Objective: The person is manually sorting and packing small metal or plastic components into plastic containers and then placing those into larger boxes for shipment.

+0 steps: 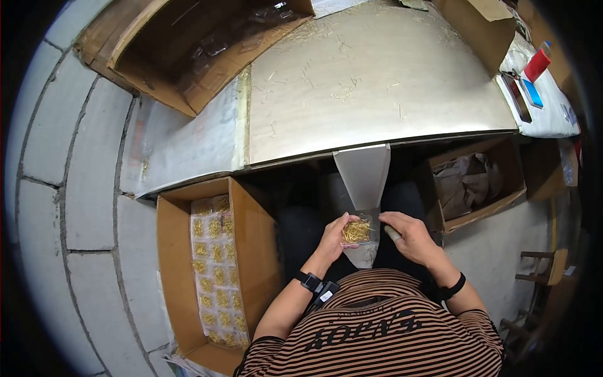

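Note:
A small clear plastic box (356, 233) heaped with thin gold-coloured metal pins is held in my left hand (332, 241), in front of my lap. My fingers wrap round its side. Just to the right of the box is my right hand (409, 237), apart from it, its fingers pointing left with a gap between them and nothing visible in them. One digit of that hand has a pale wrap. A white metal chute (364, 176) slopes down from the table edge toward the space between my hands.
At my left, a cardboard carton (254, 264) holds rows of filled clear boxes (217, 276). Loose pins lie scattered on the pale tabletop (377, 113). A tilted carton (207, 94) at the far left contains clear plastic boxes. Another carton (480, 213) with brown paper stands at the right, near a wooden stool (556, 267).

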Tool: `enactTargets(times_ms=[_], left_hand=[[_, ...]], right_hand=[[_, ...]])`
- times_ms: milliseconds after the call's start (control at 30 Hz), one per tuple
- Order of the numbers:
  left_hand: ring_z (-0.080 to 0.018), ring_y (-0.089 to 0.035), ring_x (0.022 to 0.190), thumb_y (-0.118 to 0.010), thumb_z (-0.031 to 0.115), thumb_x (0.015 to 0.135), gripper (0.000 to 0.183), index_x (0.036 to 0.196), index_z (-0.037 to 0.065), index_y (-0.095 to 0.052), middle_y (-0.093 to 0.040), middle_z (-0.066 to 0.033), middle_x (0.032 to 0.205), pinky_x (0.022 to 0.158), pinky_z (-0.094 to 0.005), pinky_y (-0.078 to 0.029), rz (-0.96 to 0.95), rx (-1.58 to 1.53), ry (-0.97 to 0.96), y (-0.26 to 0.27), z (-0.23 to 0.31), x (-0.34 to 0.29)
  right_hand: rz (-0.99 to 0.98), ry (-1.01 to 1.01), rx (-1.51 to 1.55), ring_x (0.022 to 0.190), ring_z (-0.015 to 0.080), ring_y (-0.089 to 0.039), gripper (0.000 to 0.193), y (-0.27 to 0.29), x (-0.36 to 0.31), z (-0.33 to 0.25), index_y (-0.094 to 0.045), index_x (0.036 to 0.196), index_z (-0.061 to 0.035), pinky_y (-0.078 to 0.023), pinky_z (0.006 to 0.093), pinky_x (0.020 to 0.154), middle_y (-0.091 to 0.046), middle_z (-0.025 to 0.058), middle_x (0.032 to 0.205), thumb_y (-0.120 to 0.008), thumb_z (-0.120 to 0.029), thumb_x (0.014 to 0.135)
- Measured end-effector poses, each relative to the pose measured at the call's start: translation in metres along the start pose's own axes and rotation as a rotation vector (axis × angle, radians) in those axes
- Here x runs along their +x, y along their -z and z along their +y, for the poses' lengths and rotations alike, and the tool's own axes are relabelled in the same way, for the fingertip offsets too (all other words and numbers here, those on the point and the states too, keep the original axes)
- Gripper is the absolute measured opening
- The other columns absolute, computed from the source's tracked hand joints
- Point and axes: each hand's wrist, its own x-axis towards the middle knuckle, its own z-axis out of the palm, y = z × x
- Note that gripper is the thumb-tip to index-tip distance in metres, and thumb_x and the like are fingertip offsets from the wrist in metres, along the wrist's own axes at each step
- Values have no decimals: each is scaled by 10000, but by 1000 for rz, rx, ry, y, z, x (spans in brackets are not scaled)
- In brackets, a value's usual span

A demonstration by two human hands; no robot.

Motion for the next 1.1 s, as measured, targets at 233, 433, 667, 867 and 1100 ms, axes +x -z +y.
enactTargets(times_ms=[233, 433, 667, 867, 1100], left_hand=[[-164, -638, 875, -402, 320, 991, 364, 1067, 6, -570, -630, -106, 1004, 742, -312, -554, 50, -47, -219, -33, 20, -20], [-143, -621, 884, -417, 287, 990, 345, 1078, -12, -565, -627, -92, 999, 784, -280, -524, 35, -99, -322, -49, 34, -30], [-137, -616, 896, -484, 181, 964, 242, 1100, -5, -559, -620, -82, 1001, 796, -270, -517, 54, -86, -364, -59, 40, -32], [-136, -610, 899, -444, 269, 983, 312, 1085, -4, -554, -619, -75, 1006, 777, -282, -517, 72, -136, -367, -65, 35, -31], [-153, -606, 944, -481, 198, 964, 266, 1117, -8, -550, -615, -81, 1032, 834, -300, -511, 119, -29, -375, -60, 31, -31]], right_hand=[[16, 379, -342, 1260, 329, -423, 580, -41, 16, -19, -412, 1319, 23, -342, 417, 1054, -453, 205, 1334, -619, -183, 818], [30, 404, -404, 1261, 334, -419, 555, -39, 16, -29, -442, 1299, 28, -331, 419, 1059, -447, 211, 1337, -607, -186, 814], [204, 405, -189, 1242, 355, -430, 536, -19, 20, -26, -479, 1262, 21, -338, 432, 1050, -454, 221, 1320, -630, -103, 763], [97, 432, -455, 1237, 315, -451, 483, -20, 20, -31, -506, 1229, 29, -334, 423, 1054, -479, 195, 1311, -616, -178, 807], [147, 389, -198, 1243, 314, -447, 428, -19, 19, -26, -519, 1216, 22, -328, 423, 1062, -511, 192, 1278, -600, -134, 826]])
